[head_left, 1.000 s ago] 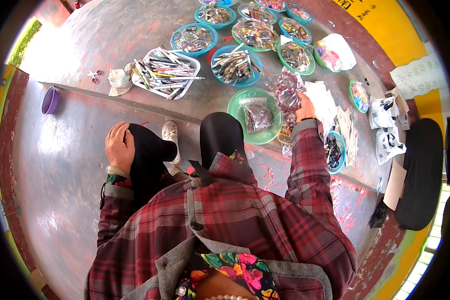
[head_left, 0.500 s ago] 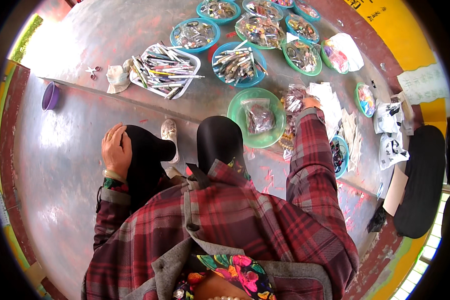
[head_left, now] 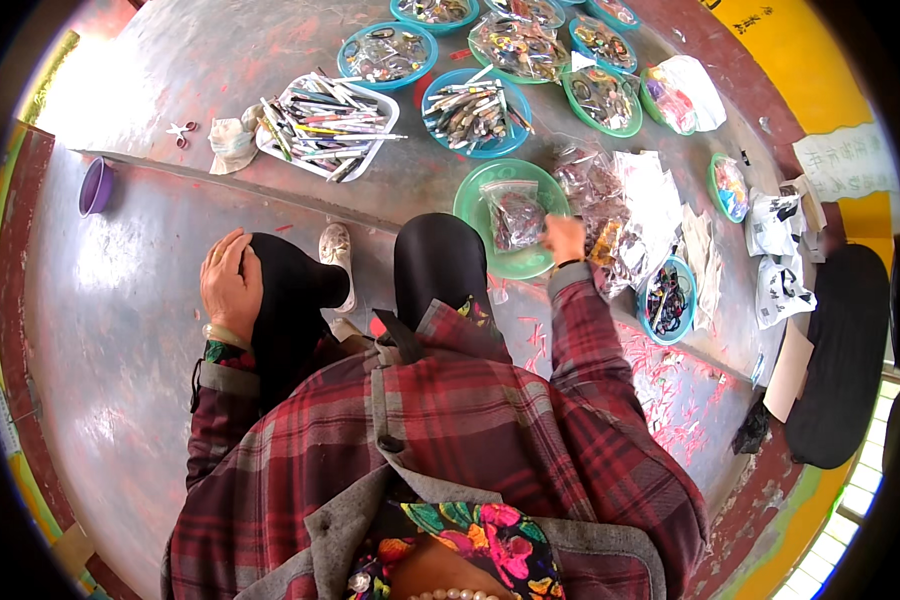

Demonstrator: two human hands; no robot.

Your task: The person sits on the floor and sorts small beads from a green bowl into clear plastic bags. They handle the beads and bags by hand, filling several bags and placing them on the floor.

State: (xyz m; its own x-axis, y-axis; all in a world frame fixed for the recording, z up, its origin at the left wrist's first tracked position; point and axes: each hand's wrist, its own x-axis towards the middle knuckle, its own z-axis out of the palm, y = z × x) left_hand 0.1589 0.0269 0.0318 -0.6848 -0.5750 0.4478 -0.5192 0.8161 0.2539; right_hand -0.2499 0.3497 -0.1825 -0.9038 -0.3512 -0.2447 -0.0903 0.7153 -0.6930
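Note:
My left hand [head_left: 231, 285] lies flat on my left knee, fingers stretched out and holding nothing. At the right edge of a green basin [head_left: 466, 196] is my right hand [head_left: 564, 238], smeared by motion. Its fingers are too blurred to show whether they hold anything. Inside the basin, just left of that hand, lies a clear zip bag [head_left: 515, 212] with dark reddish small items in it. Right beside the basin, clear plastic bags [head_left: 592, 180] of similar reddish and amber pieces sit on the floor.
A white tray [head_left: 390, 140] of pens and a blue basin [head_left: 523, 140] of pens stand ahead. Several basins of small goods fill the far side. A blue basin [head_left: 684, 322] with dark items is at right. A purple bowl [head_left: 96, 188] and scissors [head_left: 181, 134] lie left.
My right hand has moved left from the plastic bags to the green basin's right edge, uncovering the bags and the blue basin. My left hand stays on the knee.

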